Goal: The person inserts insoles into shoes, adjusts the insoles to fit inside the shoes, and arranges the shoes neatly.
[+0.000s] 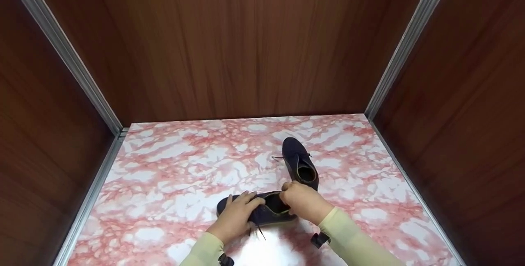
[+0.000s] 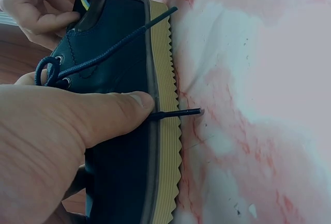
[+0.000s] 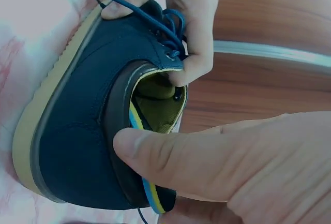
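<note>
A dark navy lace-up shoe (image 1: 266, 216) lies sideways near the front, toe to the left, its tan ridged sole (image 2: 164, 172) down on the surface. My left hand (image 1: 236, 214) grips its front part from above, thumb on the near side by the loose lace ends (image 2: 178, 113). At the heel end, my right hand (image 1: 303, 200) pinches the padded collar (image 3: 116, 105), with its thumb on the outside; a blue and yellow strip shows along the opening. Just behind the right hand stands a matching shoe (image 1: 293, 149), toe pointing away, its laces hanging to both sides.
The red and white marbled surface (image 1: 164, 176) extends around both shoes. Brown wood-look panels (image 1: 246, 44) enclose it at the back and sides, with grey metal rails (image 1: 398, 57) at the corners and along the side edges. Dark bands (image 1: 320, 239) sit on both wrists.
</note>
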Available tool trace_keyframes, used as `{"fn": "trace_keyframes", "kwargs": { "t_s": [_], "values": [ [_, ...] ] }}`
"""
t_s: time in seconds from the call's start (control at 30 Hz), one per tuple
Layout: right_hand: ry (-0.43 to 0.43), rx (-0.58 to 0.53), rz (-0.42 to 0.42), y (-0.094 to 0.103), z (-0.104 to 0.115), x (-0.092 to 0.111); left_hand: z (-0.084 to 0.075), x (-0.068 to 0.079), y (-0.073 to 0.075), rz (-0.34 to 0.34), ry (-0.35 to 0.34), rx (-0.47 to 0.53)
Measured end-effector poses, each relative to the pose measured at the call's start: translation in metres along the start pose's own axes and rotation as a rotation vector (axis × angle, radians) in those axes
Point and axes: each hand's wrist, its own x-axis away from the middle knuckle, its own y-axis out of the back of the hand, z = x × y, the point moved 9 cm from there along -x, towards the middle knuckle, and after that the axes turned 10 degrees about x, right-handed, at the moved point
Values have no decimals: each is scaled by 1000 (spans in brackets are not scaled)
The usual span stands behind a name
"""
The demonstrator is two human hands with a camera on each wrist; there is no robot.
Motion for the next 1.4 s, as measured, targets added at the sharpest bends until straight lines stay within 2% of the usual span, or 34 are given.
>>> {"fn": "trace_keyframes", "kwargs": {
  "t_s": [0.13, 0.23, 0.4, 0.73, 1.4],
  "values": [
    [27, 82, -62, 4, 4, 0, -1, 0, 0, 1, -7, -10],
    [35, 100, -91, 6, 7, -1, -1, -1, 1, 0, -11, -16],
    [41, 64, -89, 5, 9, -3, -3, -1, 2, 1, -11, -17],
    [3, -82, -104, 2, 5, -3, -1, -1, 4, 7, -4, -18],
    [-24, -157, -77, 0, -3, 8, -2, 1, 1, 6, 8, -8]
  ]
}}
